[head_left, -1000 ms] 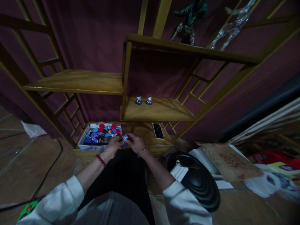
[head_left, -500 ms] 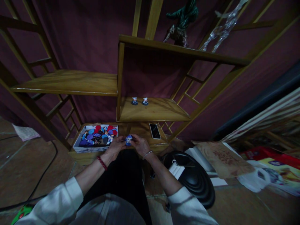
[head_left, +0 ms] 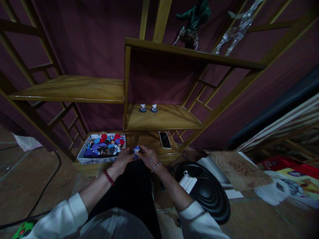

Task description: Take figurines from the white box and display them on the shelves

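Between my two hands is a small blue figurine [head_left: 136,151], its fine details too small to make out. My left hand [head_left: 124,157] pinches it from the left, and my right hand [head_left: 149,156] has its fingers closed on the other side. Just left of my hands, a white box [head_left: 99,160] holds a jumble of small figurines and round red, blue and dark bases. On the middle shelf [head_left: 164,121], two small figurines with white heads, one at the left [head_left: 143,108] and one at the right [head_left: 154,108], stand upright side by side on dark bases.
A phone [head_left: 164,140] lies on the low shelf right of my hands. Above stand a green figure [head_left: 193,25] and a clear glass animal [head_left: 238,30]. A black round stool [head_left: 209,196] is by my right arm; flat boards [head_left: 236,169] lie beyond. A black cable [head_left: 47,186] crosses the floor at left.
The blue figurine has turned slightly between my fingers, and my right hand has shifted a little. The two figurines on the shelf and the box stay in place.
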`<state>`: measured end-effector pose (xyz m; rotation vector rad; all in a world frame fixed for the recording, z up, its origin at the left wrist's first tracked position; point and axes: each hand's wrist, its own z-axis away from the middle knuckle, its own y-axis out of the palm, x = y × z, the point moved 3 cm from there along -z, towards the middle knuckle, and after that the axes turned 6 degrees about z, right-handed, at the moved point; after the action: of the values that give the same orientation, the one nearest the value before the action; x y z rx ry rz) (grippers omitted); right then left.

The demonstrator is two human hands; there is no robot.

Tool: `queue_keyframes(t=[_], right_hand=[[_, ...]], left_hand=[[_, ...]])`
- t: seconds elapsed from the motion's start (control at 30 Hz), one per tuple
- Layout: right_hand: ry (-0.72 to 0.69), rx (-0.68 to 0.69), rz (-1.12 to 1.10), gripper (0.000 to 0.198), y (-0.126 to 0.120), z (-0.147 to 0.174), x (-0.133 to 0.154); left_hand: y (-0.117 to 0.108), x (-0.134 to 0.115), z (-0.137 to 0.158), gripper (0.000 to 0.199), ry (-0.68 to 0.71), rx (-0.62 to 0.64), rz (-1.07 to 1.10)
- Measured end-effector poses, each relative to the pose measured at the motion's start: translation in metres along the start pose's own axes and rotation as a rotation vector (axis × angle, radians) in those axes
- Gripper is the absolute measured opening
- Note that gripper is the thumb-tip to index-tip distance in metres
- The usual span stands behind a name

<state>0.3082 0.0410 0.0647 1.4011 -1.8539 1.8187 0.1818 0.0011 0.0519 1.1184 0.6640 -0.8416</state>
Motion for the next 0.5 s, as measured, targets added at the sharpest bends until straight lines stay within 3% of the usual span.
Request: queue_keyframes(t=[0.5], right_hand=[[-0.014,-0.005,0.024,0.027,0.011,-0.008,0.011]], left_hand=[[-0.009,-0.004,0.004,0.020,0.066,-0.105,-0.005]])
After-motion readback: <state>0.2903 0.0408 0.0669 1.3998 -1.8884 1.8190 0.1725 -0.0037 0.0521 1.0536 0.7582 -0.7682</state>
